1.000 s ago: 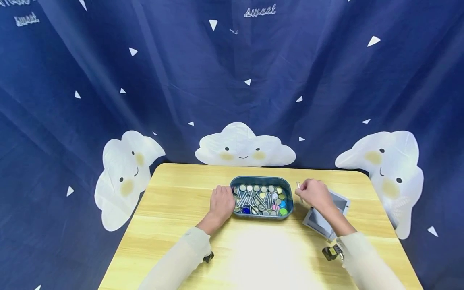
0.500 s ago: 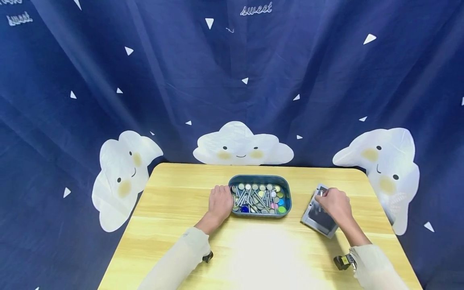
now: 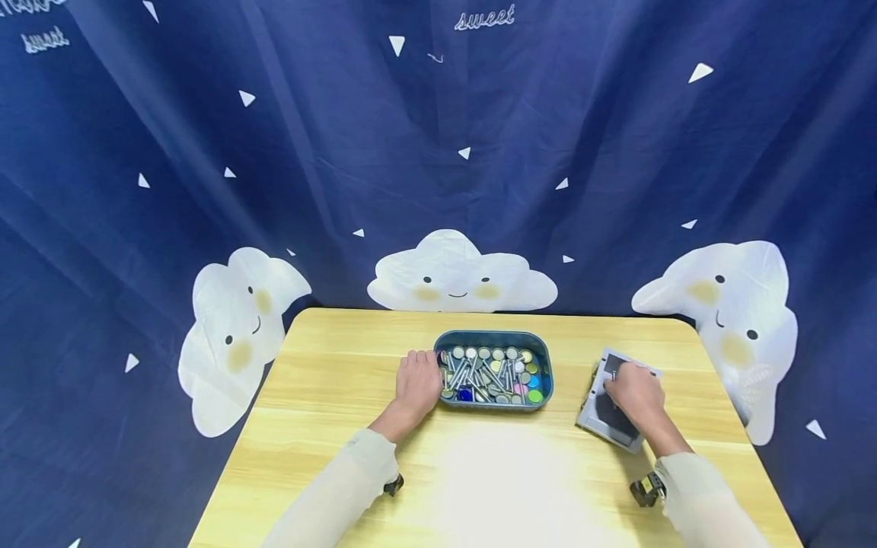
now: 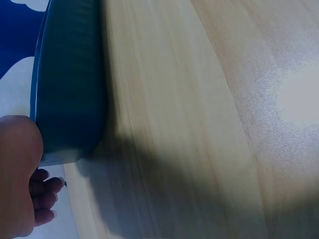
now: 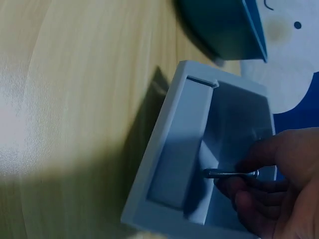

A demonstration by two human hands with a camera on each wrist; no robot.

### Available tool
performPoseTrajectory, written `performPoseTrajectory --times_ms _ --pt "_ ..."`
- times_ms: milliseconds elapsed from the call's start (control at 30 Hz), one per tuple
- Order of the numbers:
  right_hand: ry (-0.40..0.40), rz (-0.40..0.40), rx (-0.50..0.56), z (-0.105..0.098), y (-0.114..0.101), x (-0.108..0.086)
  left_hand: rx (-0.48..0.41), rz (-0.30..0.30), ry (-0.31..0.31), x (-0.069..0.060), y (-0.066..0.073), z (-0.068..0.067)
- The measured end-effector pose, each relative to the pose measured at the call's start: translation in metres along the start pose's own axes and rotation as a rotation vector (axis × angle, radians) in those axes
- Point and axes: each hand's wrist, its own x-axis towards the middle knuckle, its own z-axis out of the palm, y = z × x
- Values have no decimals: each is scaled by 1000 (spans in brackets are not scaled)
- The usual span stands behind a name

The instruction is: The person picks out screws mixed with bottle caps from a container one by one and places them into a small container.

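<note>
My left hand (image 3: 416,384) grips the left end of a dark teal bin (image 3: 495,409); in the left wrist view, the thumb touches the bin wall (image 4: 70,89) and the other fingers curl beyond its end. Inside the bin lie several metal bolts and round, coloured discs. Over a grey box (image 3: 608,435) to the bin's right, my right hand (image 3: 637,392) pinches one metal bolt (image 5: 224,174) between thumb and fingers. The right wrist view shows that bolt lying sideways above the open hollow of the grey box (image 5: 167,214).
Both containers stand on a light wooden table (image 3: 329,380). Behind it hangs a dark blue curtain (image 3: 438,183) with white clouds and triangles. A small black device (image 3: 645,489) is at the right wrist, another (image 3: 393,485) at the left.
My right hand has carried the bolt rightward from the gap beside the bin to over the grey box. The box looks slightly shifted. My left hand has stayed at the bin.
</note>
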Motion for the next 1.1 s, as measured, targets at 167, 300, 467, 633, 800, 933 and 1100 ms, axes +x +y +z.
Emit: performPoseTrajectory --times_ms 167,300,467,633,800,933,1100 --pt "-32 -1 -67 5 4 9 -19 6 1 1 -1 2" --pt "-59 -7 -96 9 8 15 -26 22 27 1 -4 4" --pt "-93 -15 -114 14 8 20 -50 34 -11 0 -11 7" --pt "-104 -32 -115 13 5 19 -102 83 -38 -3 -23 7" --pt "-90 -50 -94 12 7 19 -112 143 0 -4 -31 11" --pt "-74 -68 -91 14 7 17 -89 170 20 -4 -34 15" --pt "-54 -95 -98 14 7 13 -51 179 42 -3 -33 15"
